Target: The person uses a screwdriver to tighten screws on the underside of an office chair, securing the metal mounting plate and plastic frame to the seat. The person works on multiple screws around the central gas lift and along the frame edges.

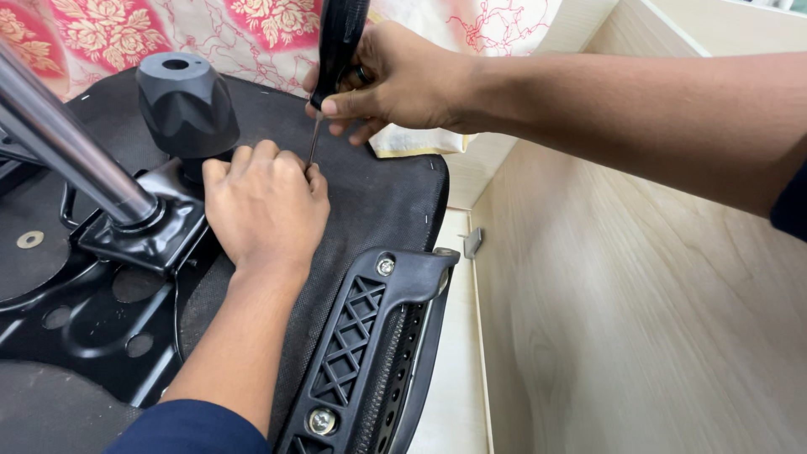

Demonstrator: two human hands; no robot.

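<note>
The upturned black fabric-covered chair seat carries everything. The left hand rests on its middle, just right of the black metal mechanism plate, from which a silver metal column rises toward the left edge. Behind that hand stands a black plastic knob. The right hand is above the seat's far edge, holding a black-handled screwdriver whose tip comes down beside the left hand's fingers. A black plastic armrest bracket lies along the seat's near right edge, with a pale wooden panel to the right.

packages: 0 | labels: 0 | signs: 0 | screens: 0 | none in view
</note>
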